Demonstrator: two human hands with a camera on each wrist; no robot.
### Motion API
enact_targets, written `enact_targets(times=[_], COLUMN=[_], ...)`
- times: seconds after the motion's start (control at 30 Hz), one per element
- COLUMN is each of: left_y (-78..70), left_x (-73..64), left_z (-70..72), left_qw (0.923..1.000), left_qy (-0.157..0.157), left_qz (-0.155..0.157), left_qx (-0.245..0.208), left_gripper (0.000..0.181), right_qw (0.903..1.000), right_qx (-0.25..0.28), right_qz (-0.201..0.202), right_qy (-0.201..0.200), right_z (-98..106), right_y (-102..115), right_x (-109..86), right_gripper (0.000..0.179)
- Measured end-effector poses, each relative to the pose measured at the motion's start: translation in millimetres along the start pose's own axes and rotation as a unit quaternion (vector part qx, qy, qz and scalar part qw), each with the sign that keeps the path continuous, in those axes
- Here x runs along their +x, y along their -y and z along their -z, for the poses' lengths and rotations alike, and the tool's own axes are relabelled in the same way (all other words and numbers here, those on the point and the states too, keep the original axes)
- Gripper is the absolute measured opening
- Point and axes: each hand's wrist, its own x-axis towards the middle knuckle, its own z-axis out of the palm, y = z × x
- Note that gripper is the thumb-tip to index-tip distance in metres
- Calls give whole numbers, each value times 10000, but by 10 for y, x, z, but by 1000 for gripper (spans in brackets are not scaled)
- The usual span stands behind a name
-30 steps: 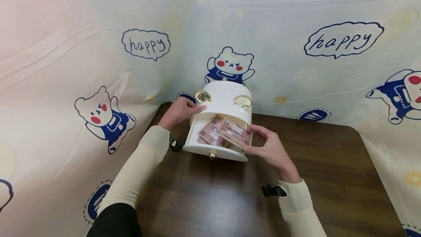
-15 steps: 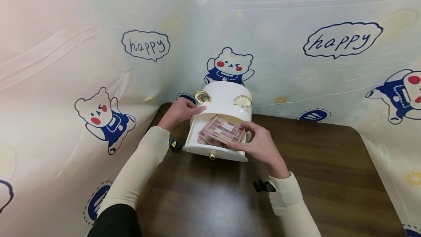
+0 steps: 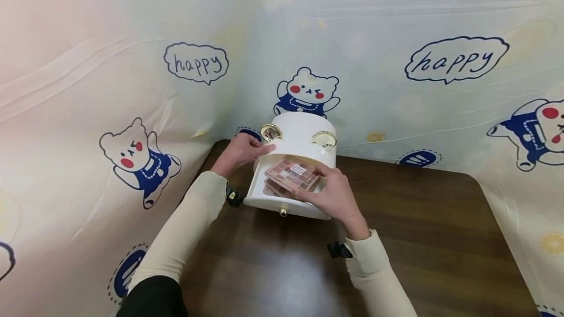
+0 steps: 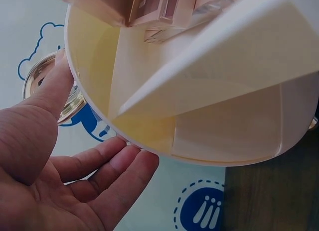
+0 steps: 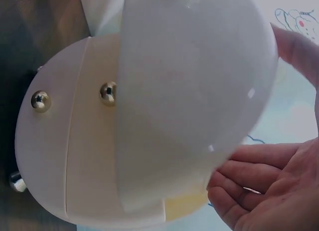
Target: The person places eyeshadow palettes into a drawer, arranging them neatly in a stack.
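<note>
A white rounded drawer organizer point(image 3: 301, 128) with gold-rimmed ears stands at the table's back left. Its top drawer point(image 3: 263, 203) is pulled out. My left hand point(image 3: 243, 153) grips the organizer's left side, thumb near the left ear; the left wrist view has its fingertips at the rim point(image 4: 142, 147). My right hand point(image 3: 332, 193) pinches a pink eyeshadow palette point(image 3: 284, 172) over the drawer, thumb at the near edge and fingers at the far side. Beneath it, another palette point(image 3: 272, 188) lies in the drawer. In the right wrist view the drawer front point(image 5: 194, 91) hides the palettes.
The organizer's lower drawers carry round metal knobs point(image 5: 41, 101). Dark brown tabletop point(image 3: 418, 219) stretches to the right and front. Behind and at the left hangs a printed curtain point(image 3: 374, 87) with bears and "happy" bubbles.
My right hand has moved left with the palette, from the drawer's right side to over the other palette. My left hand has kept its grip on the organizer.
</note>
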Motion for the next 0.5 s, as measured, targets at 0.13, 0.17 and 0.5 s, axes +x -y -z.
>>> enact_targets(times=[0.13,0.17,0.5], left_y=[5,3,7], left_x=[4,6,3], left_z=[5,6,-1], left_qw=[10000,10000,9999], left_qy=[-1,3,-10], left_qz=[-24,-40,145], left_qx=[30,51,-61], left_gripper=[62,62,56], right_qw=[9998,9998,9992], right_qx=[-89,-81,50], right_qz=[97,91,-62], right_qy=[-139,-169,-386], right_z=[-76,-91,-181], right_y=[37,45,45], right_x=[9,9,1], right_gripper=[80,80,81])
